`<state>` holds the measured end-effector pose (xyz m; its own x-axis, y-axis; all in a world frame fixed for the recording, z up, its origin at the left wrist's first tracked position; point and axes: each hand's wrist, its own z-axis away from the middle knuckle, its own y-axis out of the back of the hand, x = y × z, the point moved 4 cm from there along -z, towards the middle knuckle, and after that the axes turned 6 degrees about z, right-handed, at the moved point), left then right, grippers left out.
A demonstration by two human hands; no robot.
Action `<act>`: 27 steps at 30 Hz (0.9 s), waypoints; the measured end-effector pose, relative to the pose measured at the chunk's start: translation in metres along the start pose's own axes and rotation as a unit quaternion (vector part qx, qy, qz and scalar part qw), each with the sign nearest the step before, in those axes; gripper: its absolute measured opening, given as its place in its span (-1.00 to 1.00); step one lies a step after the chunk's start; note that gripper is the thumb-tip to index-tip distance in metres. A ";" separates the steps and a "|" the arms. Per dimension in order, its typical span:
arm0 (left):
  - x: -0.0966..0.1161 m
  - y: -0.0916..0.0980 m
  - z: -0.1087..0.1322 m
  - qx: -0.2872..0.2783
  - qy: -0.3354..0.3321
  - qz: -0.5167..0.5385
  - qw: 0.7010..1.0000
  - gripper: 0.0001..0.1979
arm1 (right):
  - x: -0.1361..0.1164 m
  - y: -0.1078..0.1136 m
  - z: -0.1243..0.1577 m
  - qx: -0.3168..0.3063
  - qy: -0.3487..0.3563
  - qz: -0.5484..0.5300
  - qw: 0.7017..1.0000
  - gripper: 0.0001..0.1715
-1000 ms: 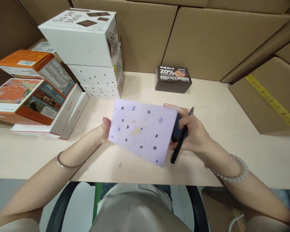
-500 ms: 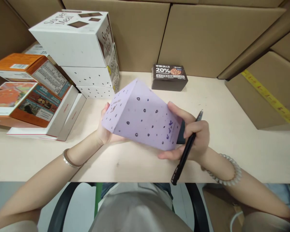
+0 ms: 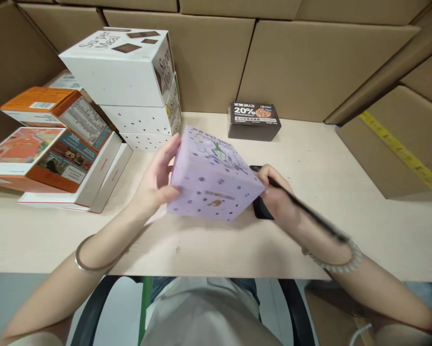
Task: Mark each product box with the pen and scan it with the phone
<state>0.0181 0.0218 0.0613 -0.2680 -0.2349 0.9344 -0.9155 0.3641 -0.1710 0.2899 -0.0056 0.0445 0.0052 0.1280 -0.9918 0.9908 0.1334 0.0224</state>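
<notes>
A purple box (image 3: 216, 187) with dark spots is held tilted over the table between both hands. Its upward face carries a printed picture, slightly blurred. My left hand (image 3: 158, 178) grips the left end, thumb in front and fingers behind. At the right corner, my right hand (image 3: 278, 194) pinches the box, smeared a little by motion. A black pen (image 3: 305, 206) is also tucked in the right hand and points back along the wrist. Partly hidden behind that hand, a dark flat phone-like object (image 3: 262, 210) lies on the table.
White boxes (image 3: 129, 77) are stacked at the back left, beside orange boxes (image 3: 53, 158) leaning on flat white ones. A small dark brown box (image 3: 253, 121) stands at the back. Cardboard (image 3: 187, 62) walls the table (image 3: 345, 216); a yellow tape measure (image 3: 399, 149) marks the right carton.
The purple box has been turned so its picture face and another side show. My left hand has shifted up its end. The pen has swung round toward my right wrist.
</notes>
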 end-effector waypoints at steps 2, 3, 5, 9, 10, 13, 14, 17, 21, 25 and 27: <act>0.012 -0.005 0.006 0.015 -0.042 -0.116 0.992 0.08 | 0.010 -0.005 -0.006 -0.009 -0.080 -0.108 0.991 -0.31; 0.017 -0.009 0.009 0.011 -0.058 -0.165 0.985 0.11 | 0.013 -0.007 -0.009 -0.008 -0.107 -0.141 0.984 -0.26; 0.025 -0.020 0.014 -0.019 -0.072 -0.226 0.971 0.15 | 0.019 -0.009 -0.013 -0.001 -0.133 -0.165 0.977 -0.22; 0.035 -0.034 0.017 -0.055 -0.068 -0.235 0.968 0.08 | 0.026 -0.011 -0.011 -0.003 -0.147 -0.150 0.978 -0.27; 0.035 -0.034 0.018 -0.059 -0.064 -0.231 0.969 0.07 | 0.026 -0.011 -0.010 -0.004 -0.149 -0.150 0.977 -0.29; 0.030 -0.028 0.018 -0.064 -0.060 -0.223 0.971 0.09 | 0.020 -0.010 -0.008 0.007 -0.123 -0.146 0.982 -0.34; 0.026 -0.025 0.018 -0.061 -0.060 -0.217 0.972 0.12 | 0.016 -0.009 -0.007 0.014 -0.099 -0.136 0.986 -0.34; 0.011 -0.019 0.018 -0.053 -0.066 -0.175 0.981 0.23 | 0.003 -0.011 -0.004 0.029 -0.006 -0.080 0.996 -0.29; -0.003 -0.016 0.015 0.008 -0.058 -0.107 0.993 0.27 | -0.002 -0.018 0.004 0.003 0.047 -0.021 0.999 -0.34; -0.013 -0.009 0.012 0.089 0.007 -0.042 0.995 0.23 | 0.001 -0.025 0.011 -0.039 0.067 -0.020 0.997 -0.44; -0.018 -0.007 0.011 0.093 0.022 -0.011 0.995 0.16 | 0.002 -0.025 0.012 -0.046 0.079 -0.021 0.996 -0.45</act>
<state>0.0257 0.0138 0.0421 -0.2378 -0.1990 0.9507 -0.9618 0.1846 -0.2019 0.2666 -0.0206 0.0406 -0.0640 0.2730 -0.9599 0.9733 0.2296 0.0004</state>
